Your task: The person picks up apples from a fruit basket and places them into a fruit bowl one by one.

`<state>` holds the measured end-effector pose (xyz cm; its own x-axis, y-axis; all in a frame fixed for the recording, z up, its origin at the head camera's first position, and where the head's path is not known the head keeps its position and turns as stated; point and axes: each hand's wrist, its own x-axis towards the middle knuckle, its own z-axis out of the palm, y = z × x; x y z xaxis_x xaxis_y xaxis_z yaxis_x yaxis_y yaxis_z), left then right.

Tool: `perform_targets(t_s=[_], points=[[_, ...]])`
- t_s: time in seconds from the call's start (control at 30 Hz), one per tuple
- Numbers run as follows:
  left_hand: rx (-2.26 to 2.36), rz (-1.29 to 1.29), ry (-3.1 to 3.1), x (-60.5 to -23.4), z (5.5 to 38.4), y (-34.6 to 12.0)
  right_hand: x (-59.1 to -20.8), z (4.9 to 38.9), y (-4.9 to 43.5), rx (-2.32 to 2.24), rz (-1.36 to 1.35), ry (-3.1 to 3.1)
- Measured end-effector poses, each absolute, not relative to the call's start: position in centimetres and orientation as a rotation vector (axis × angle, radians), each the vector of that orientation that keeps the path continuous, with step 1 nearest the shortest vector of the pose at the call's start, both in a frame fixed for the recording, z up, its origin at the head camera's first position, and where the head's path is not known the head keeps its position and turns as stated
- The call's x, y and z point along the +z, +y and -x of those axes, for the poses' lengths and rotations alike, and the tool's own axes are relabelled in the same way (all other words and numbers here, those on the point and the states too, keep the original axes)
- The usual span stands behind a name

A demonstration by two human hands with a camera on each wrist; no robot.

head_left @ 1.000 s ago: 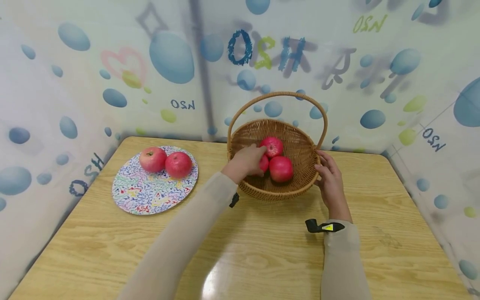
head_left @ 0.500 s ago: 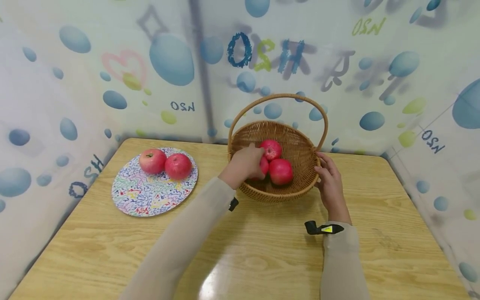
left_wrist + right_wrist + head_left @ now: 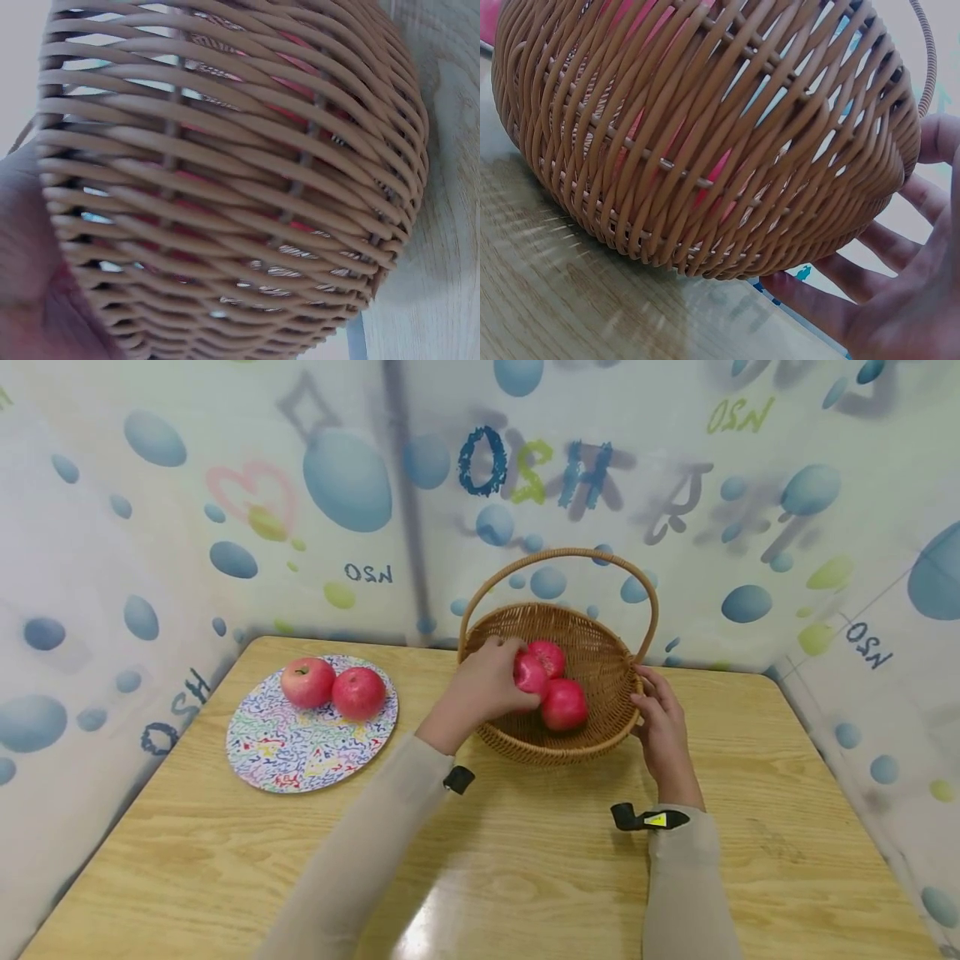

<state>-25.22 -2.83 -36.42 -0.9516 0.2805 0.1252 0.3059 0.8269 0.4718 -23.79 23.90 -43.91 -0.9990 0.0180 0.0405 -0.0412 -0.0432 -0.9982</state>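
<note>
A wicker basket [image 3: 600, 647] with a tall arched handle leans back on the table, its opening facing me. Inside it, my left hand [image 3: 491, 681] grips a red apple [image 3: 529, 675] between thumb and fingers. Two more red apples, one behind [image 3: 550, 657] and one in front [image 3: 564, 704], lie right beside the gripped one. My right hand [image 3: 663, 731] holds the basket's right rim, thumb over the edge. In the right wrist view, the fingers [image 3: 877, 255] spread along the outside of the weave. The left wrist view mostly shows the basket's outer wall [image 3: 225, 187].
A round plate [image 3: 285, 760] with a colourful squiggle pattern lies at the left of the wooden table [image 3: 562, 877]. Two apples, one left [image 3: 308, 682] and one right [image 3: 358, 693], sit on it. A patterned cloth wall [image 3: 360, 602] stands behind the table.
My left hand has drawn up and slightly back with its apple, which now shows more and overlaps the rear one. The right hand stays on the rim.
</note>
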Motion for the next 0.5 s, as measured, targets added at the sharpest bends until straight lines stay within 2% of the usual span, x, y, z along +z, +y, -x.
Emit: perform_targets(t_s=[0.5], points=[[-1.236,0.299,-2.669,-36.1,22.3,-4.5,-43.8,23.7,23.8,2.215,-0.005,-2.170]])
